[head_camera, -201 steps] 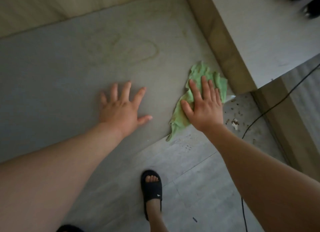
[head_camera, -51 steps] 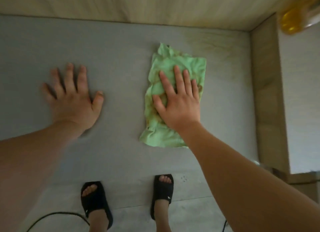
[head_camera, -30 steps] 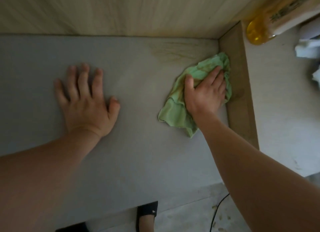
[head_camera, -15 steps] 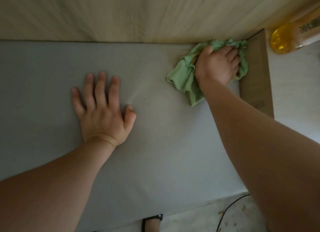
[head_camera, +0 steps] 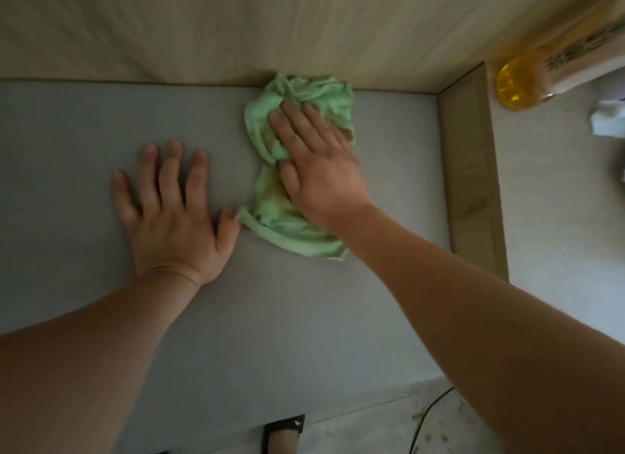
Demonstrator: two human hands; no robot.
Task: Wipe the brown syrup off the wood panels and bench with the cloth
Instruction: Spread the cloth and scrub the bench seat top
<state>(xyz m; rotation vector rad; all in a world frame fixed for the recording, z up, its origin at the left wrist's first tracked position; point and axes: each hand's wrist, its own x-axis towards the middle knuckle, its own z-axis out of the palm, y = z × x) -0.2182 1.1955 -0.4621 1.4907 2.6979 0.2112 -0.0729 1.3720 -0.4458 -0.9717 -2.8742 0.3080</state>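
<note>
Pressing down on the green cloth (head_camera: 291, 232) with the right hand (head_camera: 318, 162) in the head view: fingers straight, palm flat, nothing pinched, only weight on the fabric. Bracing beside it with the left hand (head_camera: 172, 210), fingers spread flat on the grey bench (head_camera: 304, 318), thumb tip just touching the cloth's near-left corner, holding nothing.

Lying bunched on the bench, far end crumpled against the foot of the back wood panel (head_camera: 236, 30), long axis running from that panel toward the person, roughly in line with the right forearm. Showing brown-yellow stains on the fabric beside the right thumb.

Probably mid-wipe along the back edge. Turning on 1 relation for the next stroke: cloth directly under the right palm, side wood panel (head_camera: 473, 169) well off to the right, open bench between the 2. Calling for a sideways sweep to the right, or a pull back along the cloth's own length; right hand plainly the one placed for it, left only propping. Hard to tell of any syrup left on the grey surface. Worth watching: the yellow bottle (head_camera: 517, 81) beyond that panel, and stained fabric smearing rather than lifting.
</note>
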